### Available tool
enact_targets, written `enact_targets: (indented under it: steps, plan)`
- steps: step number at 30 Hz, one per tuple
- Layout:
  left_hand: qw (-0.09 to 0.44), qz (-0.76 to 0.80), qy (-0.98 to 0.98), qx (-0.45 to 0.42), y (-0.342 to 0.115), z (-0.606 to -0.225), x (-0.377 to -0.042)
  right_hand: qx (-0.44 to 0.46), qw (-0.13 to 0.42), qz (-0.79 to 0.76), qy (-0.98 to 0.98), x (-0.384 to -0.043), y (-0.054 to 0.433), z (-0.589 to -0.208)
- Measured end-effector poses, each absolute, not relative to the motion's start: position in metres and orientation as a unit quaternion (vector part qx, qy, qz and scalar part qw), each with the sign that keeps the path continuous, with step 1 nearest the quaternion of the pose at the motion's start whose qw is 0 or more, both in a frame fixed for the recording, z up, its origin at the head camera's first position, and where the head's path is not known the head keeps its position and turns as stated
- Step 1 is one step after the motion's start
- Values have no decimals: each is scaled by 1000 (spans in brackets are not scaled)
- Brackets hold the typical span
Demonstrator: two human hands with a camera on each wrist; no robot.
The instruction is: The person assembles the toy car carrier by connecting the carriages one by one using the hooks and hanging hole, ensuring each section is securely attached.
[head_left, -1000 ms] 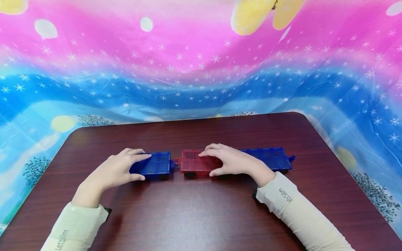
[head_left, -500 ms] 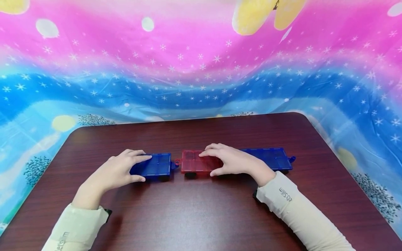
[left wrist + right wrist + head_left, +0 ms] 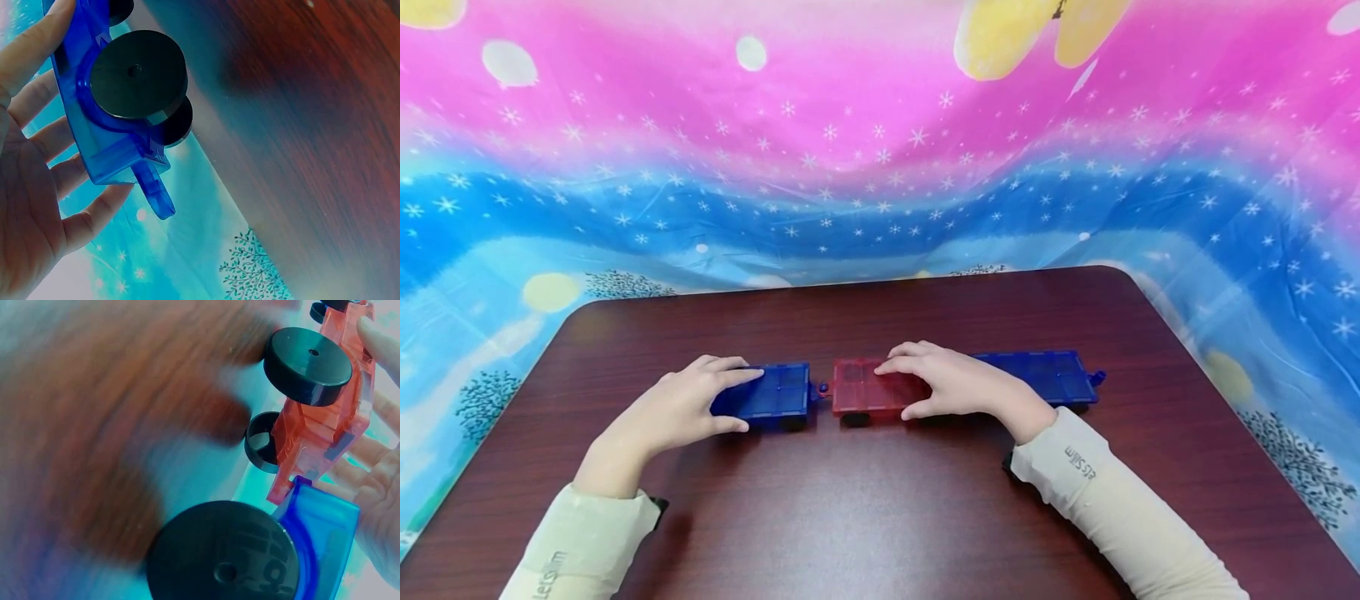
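Three see-through toy wagons on black wheels form a row on the dark wood table point(image 3: 850, 508). My left hand point(image 3: 681, 404) grips the left blue wagon point(image 3: 778, 392), thumb on the near side and fingers across its top and far side. In the left wrist view, a hook sticks out of this wagon's point(image 3: 94, 137) outer end. My right hand point(image 3: 958, 383) holds the red wagon point(image 3: 857, 385) in the middle between thumb and fingers. Between these two, a blue hook point(image 3: 823, 389) overlaps the red coupling ring. The right blue wagon point(image 3: 1045, 379) joins the red one's far end, partly hidden behind my right hand.
A pink and blue cloth point(image 3: 865, 167) with snowflakes hangs behind the table and down both its sides. The table's far edge runs a short way behind the wagons. Pale sleeves point(image 3: 580, 533) cover both forearms.
The left blue wagon shifts slightly toward me, then back. Its hook, earlier beside the red ring, now overlaps it. My right hand and the red wagon stay nearly still.
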State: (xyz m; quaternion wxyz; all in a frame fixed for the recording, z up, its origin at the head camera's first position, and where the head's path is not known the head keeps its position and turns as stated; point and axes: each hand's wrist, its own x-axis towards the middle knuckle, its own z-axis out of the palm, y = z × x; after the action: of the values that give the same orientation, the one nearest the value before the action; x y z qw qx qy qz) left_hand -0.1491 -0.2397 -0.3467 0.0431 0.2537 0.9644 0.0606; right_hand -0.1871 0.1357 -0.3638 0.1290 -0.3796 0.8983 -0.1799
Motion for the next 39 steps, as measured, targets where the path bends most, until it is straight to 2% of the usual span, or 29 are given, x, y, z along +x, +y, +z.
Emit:
enact_targets:
  steps: [15, 24, 31, 39]
  plan:
    - [65, 86, 964, 241, -245, -356, -148, -381, 130, -165, 900, -184, 134, -363]
    - [58, 92, 965, 239, -247, -360, -148, -367, 115, -158, 909, -181, 154, -360]
    - [60, 98, 965, 235, -246, -361, -147, -356, 87, -164, 916, -176, 186, -357]
    - [62, 104, 963, 240, -246, -362, -147, -338, 8, -148, 929, -170, 240, -346]
